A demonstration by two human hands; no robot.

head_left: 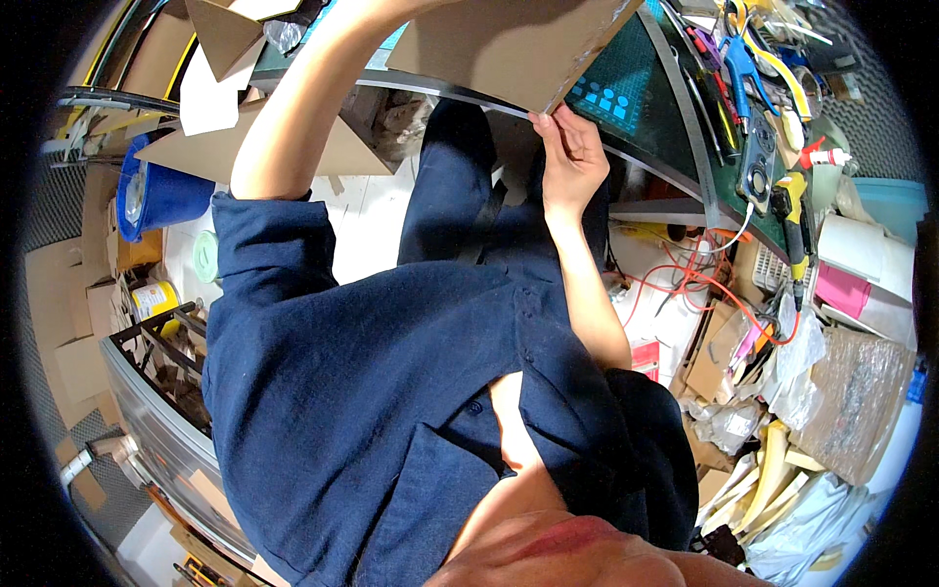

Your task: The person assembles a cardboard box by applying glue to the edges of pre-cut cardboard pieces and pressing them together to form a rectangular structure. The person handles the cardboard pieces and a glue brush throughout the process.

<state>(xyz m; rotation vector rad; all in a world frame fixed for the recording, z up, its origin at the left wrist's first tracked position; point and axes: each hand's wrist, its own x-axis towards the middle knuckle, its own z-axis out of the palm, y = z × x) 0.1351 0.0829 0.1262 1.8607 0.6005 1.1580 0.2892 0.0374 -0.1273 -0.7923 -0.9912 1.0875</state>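
Note:
A brown cardboard sheet (489, 54) is held tilted over the near edge of the worktable, at the top of the view. My right hand (574, 161) pinches its near corner between thumb and fingers. From the left my other arm reaches up to the sheet's far side. Only the wrist end of my left hand (386, 8) shows at the upper rim, and its fingers are out of sight. Under and beside the sheet lies a green cutting mat (631, 73) with small pale shapes on it.
Hand tools, a blue-handled tool (741, 73) and a yellow-black glue gun (790, 210) crowd the table's right side. An orange cord (685, 269) trails below. At left are a blue bucket (166, 196) and a large cardboard piece (342, 147). Wrapped packages (851, 401) pile at right.

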